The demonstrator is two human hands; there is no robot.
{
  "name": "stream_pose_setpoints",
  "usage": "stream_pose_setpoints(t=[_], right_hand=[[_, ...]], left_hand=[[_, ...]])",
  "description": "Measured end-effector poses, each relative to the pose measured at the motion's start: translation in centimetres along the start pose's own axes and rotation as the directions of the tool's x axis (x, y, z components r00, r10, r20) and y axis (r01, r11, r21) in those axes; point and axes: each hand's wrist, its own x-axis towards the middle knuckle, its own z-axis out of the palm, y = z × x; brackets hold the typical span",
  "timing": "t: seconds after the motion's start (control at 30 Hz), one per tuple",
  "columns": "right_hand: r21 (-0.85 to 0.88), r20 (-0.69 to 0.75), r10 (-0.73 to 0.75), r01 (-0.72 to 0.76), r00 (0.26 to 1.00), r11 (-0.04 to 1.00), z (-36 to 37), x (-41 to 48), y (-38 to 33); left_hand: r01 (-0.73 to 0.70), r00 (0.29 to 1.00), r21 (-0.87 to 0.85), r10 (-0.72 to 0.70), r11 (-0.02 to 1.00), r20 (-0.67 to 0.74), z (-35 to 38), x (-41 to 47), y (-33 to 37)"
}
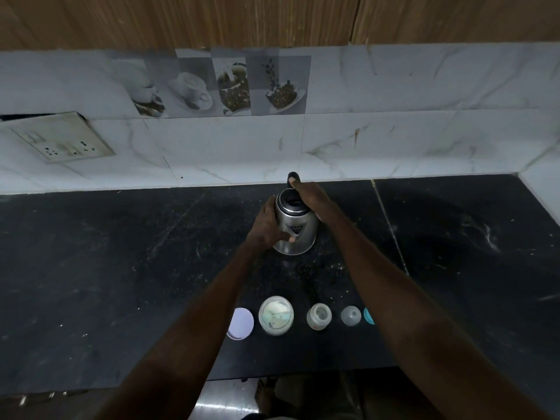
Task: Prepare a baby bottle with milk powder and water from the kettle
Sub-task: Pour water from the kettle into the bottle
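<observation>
Steel kettle point(298, 234): stands on the black stone countertop point(121, 268), close to the marble-patterned wall tiles point(394, 140) behind it. Its spout filter faces the camera.

Right hand point(309, 198): reaches over the kettle's top, fingers curled round the black handle, thumb lying along the handle's upper end.

Left hand point(266, 225): cupped against the kettle's left side, thumb pressed across the front just below the spout filter. The other fingers are hidden behind the body.

In a row nearer the camera than the kettle, left to right:
- white lid point(241, 324), flat, partly under the left forearm
- open milk powder jar point(275, 315), pale powder visible inside
- open baby bottle point(318, 316), upright
- translucent bottle teat point(351, 315)
- teal ring point(368, 316), mostly covered by the right forearm

The items stand apart from one another.

Far left of the kettle, on the wall: socket plate point(60, 137). Above the kettle: coffee-picture tiles point(224, 83), with wood panelling point(181, 19) over them.
</observation>
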Motion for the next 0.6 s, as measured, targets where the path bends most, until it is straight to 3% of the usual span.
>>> stream_pose_setpoints(t=[0.27,0.6], right_hand=[[0.225,0.065,0.046,-0.06,0.997,0.972,0.0,2.2,0.6],[0.195,0.09,0.067,-0.083,0.994,0.977,0.6,1.9,-0.1]], left_hand=[[-0.008,1.0,0.011,0.008,1.0,0.008,-0.2,0.0,0.7],[-0.024,0.999,0.042,0.025,0.999,-0.021,0.0,0.1,-0.2]])
